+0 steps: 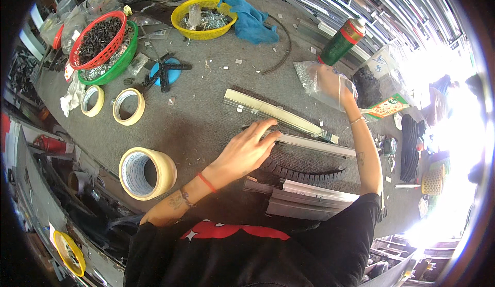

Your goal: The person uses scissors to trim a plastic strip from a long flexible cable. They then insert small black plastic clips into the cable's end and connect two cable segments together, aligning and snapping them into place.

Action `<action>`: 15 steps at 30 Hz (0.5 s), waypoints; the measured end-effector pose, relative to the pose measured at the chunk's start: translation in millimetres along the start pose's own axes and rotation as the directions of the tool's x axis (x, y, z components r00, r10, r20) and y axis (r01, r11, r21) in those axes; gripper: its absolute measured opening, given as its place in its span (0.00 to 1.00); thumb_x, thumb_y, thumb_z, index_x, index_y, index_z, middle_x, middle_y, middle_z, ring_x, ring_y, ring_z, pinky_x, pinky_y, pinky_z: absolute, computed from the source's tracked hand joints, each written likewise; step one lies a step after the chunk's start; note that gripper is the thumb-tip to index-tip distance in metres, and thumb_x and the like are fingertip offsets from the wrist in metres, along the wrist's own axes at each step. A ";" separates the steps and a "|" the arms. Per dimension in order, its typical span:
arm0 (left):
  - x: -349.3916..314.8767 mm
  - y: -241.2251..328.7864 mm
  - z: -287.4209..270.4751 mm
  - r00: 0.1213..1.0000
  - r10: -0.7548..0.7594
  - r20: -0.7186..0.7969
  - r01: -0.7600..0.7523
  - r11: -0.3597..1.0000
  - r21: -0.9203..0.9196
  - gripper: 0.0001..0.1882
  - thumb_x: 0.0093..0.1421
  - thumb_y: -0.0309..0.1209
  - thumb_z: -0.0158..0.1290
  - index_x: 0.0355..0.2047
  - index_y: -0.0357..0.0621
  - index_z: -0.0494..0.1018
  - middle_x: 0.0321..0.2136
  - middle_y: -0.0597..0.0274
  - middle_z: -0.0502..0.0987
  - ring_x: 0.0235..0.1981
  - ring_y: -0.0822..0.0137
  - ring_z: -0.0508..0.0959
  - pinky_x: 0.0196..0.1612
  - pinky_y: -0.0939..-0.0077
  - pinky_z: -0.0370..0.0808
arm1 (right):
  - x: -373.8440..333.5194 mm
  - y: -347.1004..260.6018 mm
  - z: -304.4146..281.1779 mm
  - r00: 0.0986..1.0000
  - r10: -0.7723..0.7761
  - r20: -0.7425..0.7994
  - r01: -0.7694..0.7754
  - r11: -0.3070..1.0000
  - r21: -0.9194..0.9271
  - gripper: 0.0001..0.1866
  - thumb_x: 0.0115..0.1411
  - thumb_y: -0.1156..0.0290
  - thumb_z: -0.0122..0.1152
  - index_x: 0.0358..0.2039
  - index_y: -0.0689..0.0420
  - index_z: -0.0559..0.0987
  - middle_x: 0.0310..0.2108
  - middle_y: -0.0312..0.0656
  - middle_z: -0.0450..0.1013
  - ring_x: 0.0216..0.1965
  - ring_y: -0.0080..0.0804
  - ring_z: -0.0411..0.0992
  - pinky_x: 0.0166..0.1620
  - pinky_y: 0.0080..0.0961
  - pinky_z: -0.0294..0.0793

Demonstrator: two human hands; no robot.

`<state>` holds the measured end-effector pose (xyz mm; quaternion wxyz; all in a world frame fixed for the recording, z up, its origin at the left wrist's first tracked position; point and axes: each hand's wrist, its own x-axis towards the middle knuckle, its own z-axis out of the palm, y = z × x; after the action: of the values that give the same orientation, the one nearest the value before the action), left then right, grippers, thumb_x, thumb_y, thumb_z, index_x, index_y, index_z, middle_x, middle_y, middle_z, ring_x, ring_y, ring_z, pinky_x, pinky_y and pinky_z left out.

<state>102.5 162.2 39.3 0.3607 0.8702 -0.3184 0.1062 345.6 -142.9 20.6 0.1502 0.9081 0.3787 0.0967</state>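
Biggest first: the grey bench [201, 106] is pretty littered, so imo give the strips a clean lane. The cream strip [273, 112] lies mid-bench, slanting from far left to near right, w/ the silver strip [319, 145] just on its near side. The clear bag [307, 79] is over to the right, just beside the green spray can [337, 44], w/ the R hand [332, 83] in or behind it. Can't tell if those fingers are closed on anything, too much glare. L hand [245, 150] is at the silver strip's left end, thumb + fingers bent, but can't tell if it's a proper pinch or just a touch. Tbh I'd go light but steady w/ the L so the silver strip doesn't skid, and move the R slowly, bag mouth up, so nothing spills. Last, the tiny white bits [240, 110] by the cream strip: prob worth brushing away so they don't get underneath
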 end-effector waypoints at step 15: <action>-53.7 55.6 -93.5 0.999 0.044 0.022 -0.030 0.905 -0.424 0.15 0.50 0.21 0.54 0.40 0.43 0.76 0.44 0.53 0.74 0.38 0.58 0.77 0.42 0.69 0.74 | -8.0 -50.4 -78.7 0.979 0.172 0.110 -0.198 0.929 0.312 0.13 0.59 0.74 0.46 0.42 0.62 0.74 0.40 0.51 0.73 0.46 0.48 0.70 0.49 0.36 0.67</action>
<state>30.0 223.0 115.3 0.5338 0.7665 -0.3559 0.0279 284.1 -99.3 76.4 0.0059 0.9552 0.2956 0.0108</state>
